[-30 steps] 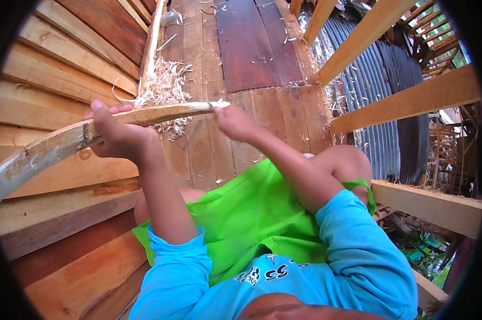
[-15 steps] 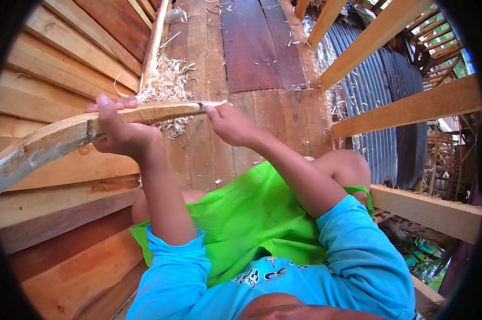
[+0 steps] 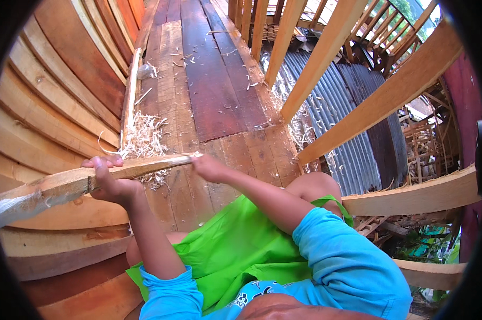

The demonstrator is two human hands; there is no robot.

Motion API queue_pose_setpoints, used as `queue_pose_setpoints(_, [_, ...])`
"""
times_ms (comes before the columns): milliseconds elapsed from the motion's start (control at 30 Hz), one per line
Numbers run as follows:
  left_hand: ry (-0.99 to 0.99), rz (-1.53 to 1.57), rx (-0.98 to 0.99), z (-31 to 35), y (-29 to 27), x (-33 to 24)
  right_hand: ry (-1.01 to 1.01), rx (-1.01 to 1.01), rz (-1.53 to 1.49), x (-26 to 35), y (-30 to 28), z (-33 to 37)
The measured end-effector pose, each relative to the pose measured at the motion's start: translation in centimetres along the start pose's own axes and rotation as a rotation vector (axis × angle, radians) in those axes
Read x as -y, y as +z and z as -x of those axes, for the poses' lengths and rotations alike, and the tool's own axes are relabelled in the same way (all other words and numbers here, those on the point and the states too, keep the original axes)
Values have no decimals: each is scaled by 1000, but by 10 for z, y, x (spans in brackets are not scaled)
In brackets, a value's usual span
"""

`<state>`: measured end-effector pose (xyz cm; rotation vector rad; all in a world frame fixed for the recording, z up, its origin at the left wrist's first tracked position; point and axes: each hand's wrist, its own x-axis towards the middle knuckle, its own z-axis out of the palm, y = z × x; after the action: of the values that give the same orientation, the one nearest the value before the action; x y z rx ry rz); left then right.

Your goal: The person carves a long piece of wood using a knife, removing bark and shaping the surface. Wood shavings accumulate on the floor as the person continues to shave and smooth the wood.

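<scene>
My left hand is wrapped round a long, pale length of wood, its fingers over the top. The wood runs from the left edge of the view to a narrowed, freshly cut tip. At that tip is my right hand, its fingers closed. Whatever they grip is hidden behind the fingers and slightly blurred. My bent knees, with green cloth over my lap, lie below both forearms.
Curled wood shavings heap on the plank floor beyond the wood, beside a plank wall on the left. A clear round object stands near that wall. Wooden railing slats rise at right, with corrugated metal sheets beyond.
The view has shifted, showing more floor and railing ahead. My right hand has slid from alongside the wood's end to just past its tip. My left hand keeps its hold.
</scene>
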<state>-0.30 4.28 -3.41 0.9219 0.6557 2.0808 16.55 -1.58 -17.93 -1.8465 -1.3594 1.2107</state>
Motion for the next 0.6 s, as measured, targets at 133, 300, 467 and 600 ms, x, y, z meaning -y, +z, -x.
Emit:
queue_pose_setpoints(133, [24, 38, 62, -1, -3, -2, 208, 34, -22, 0, 2, 0])
queue_pose_setpoints(300, [59, -32, 18, 1, -3, -6, -137, -14, 24, 48, 12, 23])
queue_pose_setpoints(467, [13, -8, 88, 2, 2, -9, 238, 15, 63, -13, -2, -5])
queue_pose_setpoints(600, [43, 5, 110, 10, 5, -12, 208, 31, 30, 26, -1, 8])
